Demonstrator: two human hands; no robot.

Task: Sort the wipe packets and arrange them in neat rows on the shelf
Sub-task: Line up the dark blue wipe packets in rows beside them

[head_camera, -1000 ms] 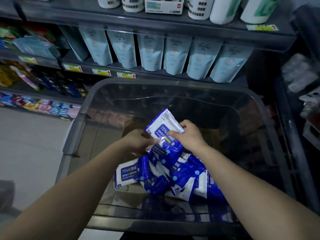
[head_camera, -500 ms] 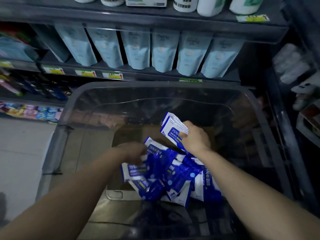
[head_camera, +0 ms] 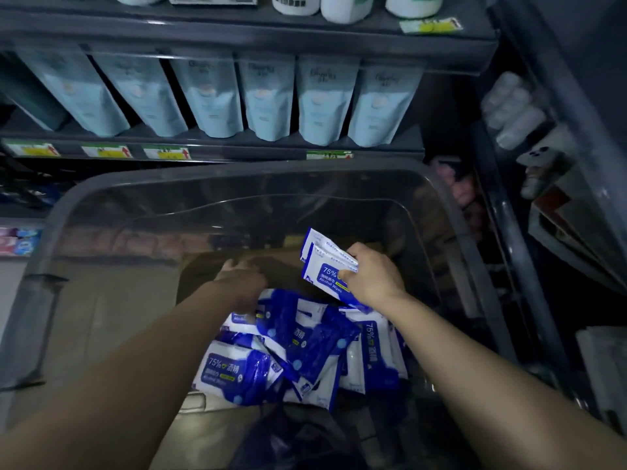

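Observation:
A heap of several blue-and-white alcohol wipe packets (head_camera: 298,347) lies on the floor of a clear plastic bin (head_camera: 237,179). My right hand (head_camera: 373,278) is closed on two packets (head_camera: 324,262) stacked together, lifted above the heap near the bin's far right. My left hand (head_camera: 242,276) reaches down into the bin at the heap's far edge, palm down, fingers spread; I cannot see anything gripped in it. The shelf (head_camera: 210,152) stands just behind the bin.
A row of pale blue pouches (head_camera: 264,96) stands on the shelf behind the bin. White bottles (head_camera: 346,6) sit on the shelf above. Yellow price tags (head_camera: 166,152) line the shelf edge. More goods crowd a rack at the right (head_camera: 529,137).
My right hand has lifted its packets up and to the right, clear of the heap. My left hand has let go and moved forward past the heap's far edge. The view has tilted down.

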